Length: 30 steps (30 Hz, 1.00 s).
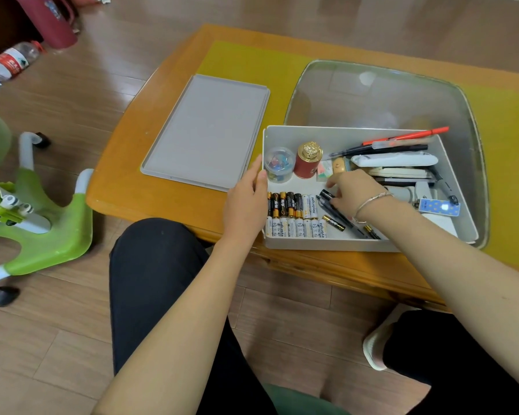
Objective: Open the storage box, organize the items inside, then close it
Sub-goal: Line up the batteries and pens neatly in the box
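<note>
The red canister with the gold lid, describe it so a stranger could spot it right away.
Start at the open white storage box on the wooden table. Near its back left corner stands the red canister, upright, right of a clear round tub of coloured clips. It alone has an ornate gold lid.
</note>
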Tool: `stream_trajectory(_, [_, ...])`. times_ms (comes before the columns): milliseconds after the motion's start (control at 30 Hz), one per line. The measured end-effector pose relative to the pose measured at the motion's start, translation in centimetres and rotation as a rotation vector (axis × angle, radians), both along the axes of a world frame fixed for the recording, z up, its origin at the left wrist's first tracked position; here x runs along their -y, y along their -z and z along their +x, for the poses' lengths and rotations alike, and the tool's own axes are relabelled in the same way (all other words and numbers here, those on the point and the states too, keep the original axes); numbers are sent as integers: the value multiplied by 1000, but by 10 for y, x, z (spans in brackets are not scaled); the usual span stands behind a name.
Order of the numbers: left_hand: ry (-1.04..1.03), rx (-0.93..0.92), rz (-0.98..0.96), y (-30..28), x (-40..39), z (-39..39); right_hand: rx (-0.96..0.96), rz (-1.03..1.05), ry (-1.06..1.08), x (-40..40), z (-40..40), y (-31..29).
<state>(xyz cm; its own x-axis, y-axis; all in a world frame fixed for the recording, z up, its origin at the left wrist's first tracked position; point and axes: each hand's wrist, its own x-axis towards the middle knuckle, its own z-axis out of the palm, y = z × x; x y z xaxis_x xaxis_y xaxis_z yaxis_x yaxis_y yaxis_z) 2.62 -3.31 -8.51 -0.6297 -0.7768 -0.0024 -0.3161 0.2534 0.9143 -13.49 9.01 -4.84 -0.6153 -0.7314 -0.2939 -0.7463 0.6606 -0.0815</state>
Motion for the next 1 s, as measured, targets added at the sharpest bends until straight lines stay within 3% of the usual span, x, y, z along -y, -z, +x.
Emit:
stream_trajectory(167, [-5,6,1,1,0,-1,-28,-71,-11,0,-2,0])
stream_trajectory(367, [-4,-1,6,0,0,-2,237,-382,164,14,11,-2])
stream_trajectory(600, [-18,-9,-14,3,0,-2,293,-327,142,18,24,6])
stream_trajectory(833, [-5,9,-12,4,0,-2,71,-139,130,11,14,14])
stream_trajectory(1000, [-1,2,-1,1,0,-1,48,-129,129,6,11,11])
